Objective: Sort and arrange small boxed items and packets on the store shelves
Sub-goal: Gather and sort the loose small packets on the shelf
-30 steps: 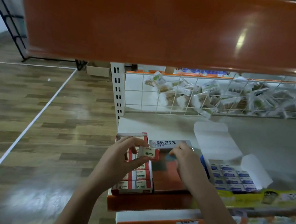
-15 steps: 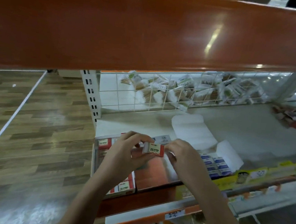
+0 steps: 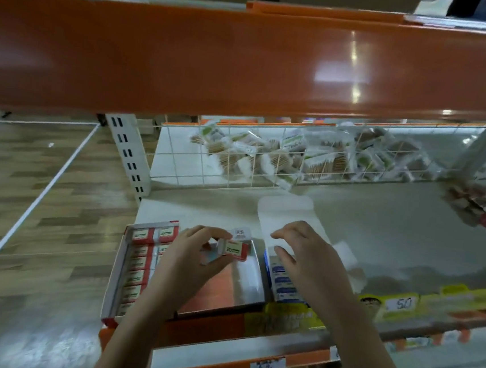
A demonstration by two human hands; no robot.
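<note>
The small red-and-white box point(image 3: 235, 249) marked "2B" sits in the fingertips of the left hand point(image 3: 191, 263), pinched between thumb and curled fingers, held just above the shelf point(image 3: 395, 228) near its front edge. It hangs over an open carton lid point(image 3: 226, 286) with a reddish, glossy inner face that lies flat on the shelf. At the box's 9 o'clock stands an open display carton point(image 3: 136, 265) with white walls and a red edge, filled with rows of matching red-and-white boxes; their print is too blurred to read beyond a like "2B" mark. At the box's 3 o'clock the right hand point(image 3: 308, 264) hovers with fingers spread and relaxed, gripping nothing, above a second open carton point(image 3: 283, 279) packed with small blue-and-white packets whose text cannot be read; that carton's white flap point(image 3: 286, 214) stands up behind the hand. Along the shelf's front lip runs a yellow price strip point(image 3: 402, 303), and a tag on it reads "50". At the box's 12 o'clock, behind a white wire grid point(image 3: 238, 159), lie clear packets of cotton swabs point(image 3: 312, 161) with green labels. An orange beam point(image 3: 247, 65) spans the view above. To the far left is wood-pattern flooring point(image 3: 27, 192) crossed by a white line
</note>
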